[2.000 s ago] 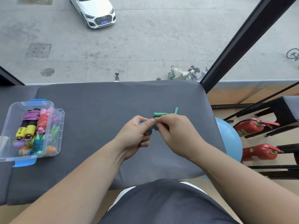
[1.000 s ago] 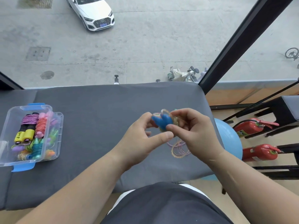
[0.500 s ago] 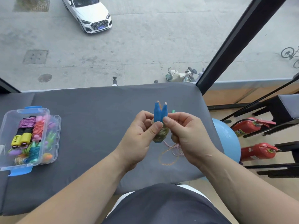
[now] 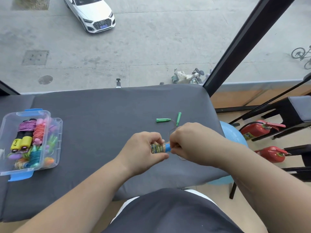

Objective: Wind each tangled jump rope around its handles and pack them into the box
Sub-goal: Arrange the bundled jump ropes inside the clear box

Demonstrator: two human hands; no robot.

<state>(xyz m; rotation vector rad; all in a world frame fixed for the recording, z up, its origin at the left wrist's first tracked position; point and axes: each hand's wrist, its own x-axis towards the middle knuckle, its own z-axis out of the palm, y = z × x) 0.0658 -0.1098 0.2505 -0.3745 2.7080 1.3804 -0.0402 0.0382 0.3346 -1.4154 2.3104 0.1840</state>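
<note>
Grey cloth-covered table (image 4: 101, 125): work surface for the whole job. Clear plastic box with blue latches (image 4: 58, 140), at the table's left end: already packed with several wound ropes, among them purple, orange, teal and a pair with yellow-and-black handles (image 4: 25, 142); judged mostly full. Left hand (image 4: 143, 153): fingers and thumb curled round the wound middle of the blue-handled jump rope (image 4: 158, 147) with pale multicoloured cord, held just above the cloth near the table's front right. Right hand (image 4: 190, 143): fingers curled, pinching at the blue tip of the same rope, with a short loose loop of cord (image 4: 182, 158) showing beneath. Winding judged nearly finished; securing the end and packing not yet done. Green-handled jump rope (image 4: 162, 120), on the cloth just beyond the right hand: handles apart, thin cord unwound; judged the only one left to wind, as far as visible. Writing: blue plate on the white car (image 4: 90, 12) outside the window, too small to read; labels on the red fire extinguishers (image 4: 254, 132) illegible; dark mark on the yellow handles illegible. No brand name readable.
</note>
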